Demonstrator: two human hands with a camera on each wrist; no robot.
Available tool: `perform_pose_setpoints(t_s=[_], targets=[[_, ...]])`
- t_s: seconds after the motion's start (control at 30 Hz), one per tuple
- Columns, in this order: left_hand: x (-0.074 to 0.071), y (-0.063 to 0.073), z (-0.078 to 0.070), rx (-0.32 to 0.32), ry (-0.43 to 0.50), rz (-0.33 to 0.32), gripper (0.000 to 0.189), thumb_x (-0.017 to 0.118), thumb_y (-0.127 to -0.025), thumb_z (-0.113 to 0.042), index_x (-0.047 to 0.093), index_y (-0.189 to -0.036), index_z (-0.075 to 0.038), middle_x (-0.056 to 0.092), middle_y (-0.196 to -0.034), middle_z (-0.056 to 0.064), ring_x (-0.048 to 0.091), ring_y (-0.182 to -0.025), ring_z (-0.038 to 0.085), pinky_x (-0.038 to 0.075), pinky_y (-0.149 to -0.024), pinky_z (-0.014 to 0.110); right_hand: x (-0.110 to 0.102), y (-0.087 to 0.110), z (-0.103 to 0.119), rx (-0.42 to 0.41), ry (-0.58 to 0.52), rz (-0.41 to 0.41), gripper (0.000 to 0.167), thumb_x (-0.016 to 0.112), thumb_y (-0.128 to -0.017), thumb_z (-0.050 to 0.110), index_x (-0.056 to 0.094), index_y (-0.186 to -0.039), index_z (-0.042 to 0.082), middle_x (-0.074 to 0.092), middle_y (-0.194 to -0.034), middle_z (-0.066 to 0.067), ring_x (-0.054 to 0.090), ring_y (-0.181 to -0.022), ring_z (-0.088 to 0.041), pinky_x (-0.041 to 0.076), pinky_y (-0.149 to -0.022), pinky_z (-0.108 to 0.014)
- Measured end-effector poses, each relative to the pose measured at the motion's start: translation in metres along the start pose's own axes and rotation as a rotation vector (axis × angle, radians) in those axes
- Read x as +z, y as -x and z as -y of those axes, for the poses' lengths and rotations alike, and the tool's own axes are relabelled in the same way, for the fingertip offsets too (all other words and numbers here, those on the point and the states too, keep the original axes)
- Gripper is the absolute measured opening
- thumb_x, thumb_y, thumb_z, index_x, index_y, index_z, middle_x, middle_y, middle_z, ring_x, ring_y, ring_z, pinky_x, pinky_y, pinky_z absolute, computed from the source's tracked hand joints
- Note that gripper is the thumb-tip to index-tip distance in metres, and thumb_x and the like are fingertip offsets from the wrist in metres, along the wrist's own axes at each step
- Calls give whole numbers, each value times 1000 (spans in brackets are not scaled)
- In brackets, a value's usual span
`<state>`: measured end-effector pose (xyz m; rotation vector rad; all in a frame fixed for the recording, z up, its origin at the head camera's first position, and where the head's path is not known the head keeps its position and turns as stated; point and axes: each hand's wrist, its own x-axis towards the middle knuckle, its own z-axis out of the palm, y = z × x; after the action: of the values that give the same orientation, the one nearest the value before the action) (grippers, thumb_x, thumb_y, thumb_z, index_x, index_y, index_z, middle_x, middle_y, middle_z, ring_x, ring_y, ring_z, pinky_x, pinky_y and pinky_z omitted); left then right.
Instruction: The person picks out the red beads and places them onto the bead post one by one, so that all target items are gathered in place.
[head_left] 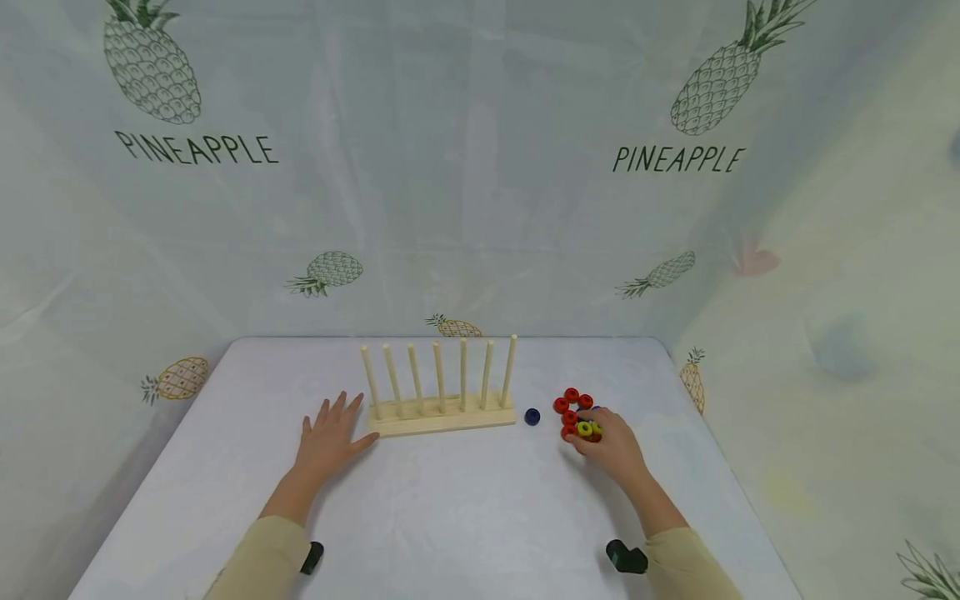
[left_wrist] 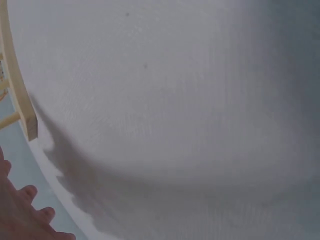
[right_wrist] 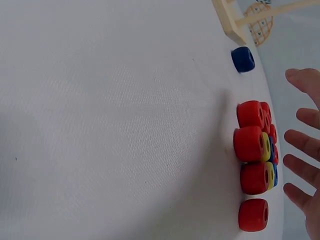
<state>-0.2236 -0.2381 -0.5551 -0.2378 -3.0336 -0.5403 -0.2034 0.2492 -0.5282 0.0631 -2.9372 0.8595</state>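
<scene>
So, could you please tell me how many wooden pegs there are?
7 pegs, standing in one row along the wooden base: the leftmost nearest the left hand, the rightmost nearest the lone blue bead, five between. None looks hidden.

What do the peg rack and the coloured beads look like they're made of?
Peg rack: most likely wood, with a matte, unpainted look; the pale tan colour and the darker, rougher-looking end in the left wrist view suggest it.
Beads: painted wood or plastic, smooth with a slight sheen; their solid red, blue and yellow fit either.
</scene>
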Motion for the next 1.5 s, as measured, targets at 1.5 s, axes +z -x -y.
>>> perform_pose_setpoints(t_s=[1.5], targets=[[34, -12, 9, -124, 63, 110, 89, 43, -89, -73, 24, -157, -19, 7, -161, 18, -7, -144, 46, -17, -102, 69, 26, -22, -4, 2, 105, 17, 33, 86, -74, 18, 76, -104, 8, 66, -110, -12, 52, -103, -34, 42, -90, -55]])
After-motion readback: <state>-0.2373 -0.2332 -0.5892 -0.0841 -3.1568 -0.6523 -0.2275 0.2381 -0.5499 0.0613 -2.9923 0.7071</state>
